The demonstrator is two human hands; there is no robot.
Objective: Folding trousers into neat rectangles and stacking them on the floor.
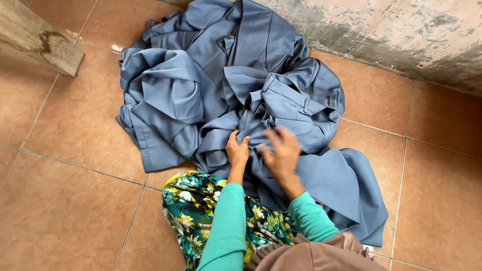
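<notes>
Looking down from the head view: a person sits on the tiled floor with a heap of blue-grey garments piled in front of the knees, reaching back toward the stained concrete wall. A wooden beam end enters at upper left, apart from the heap.

Left hand: fingers curled and closed, pinching a fold of the blue-grey cloth at the near edge of the heap. Wrist straight, forearm in a teal sleeve running up from the lap over a floral-print skirt.

Right hand: motion-blurred, fingers spread, palm down, lying on or just above the cloth beside the left hand. Whether it grips anything cannot be told from the blur. Forearm angles in from the lower right.

Judgement on handling: the cloth is tangled, with a waistband and belt loops showing just beyond the right hand. Sorting one garment out would go best by keeping the pinched fold anchored and tracing a seam or waistband with the flat hand, lifting slowly so neighbouring pieces do not drag along. The fabric looks smooth and limp and likely to slip.
</notes>
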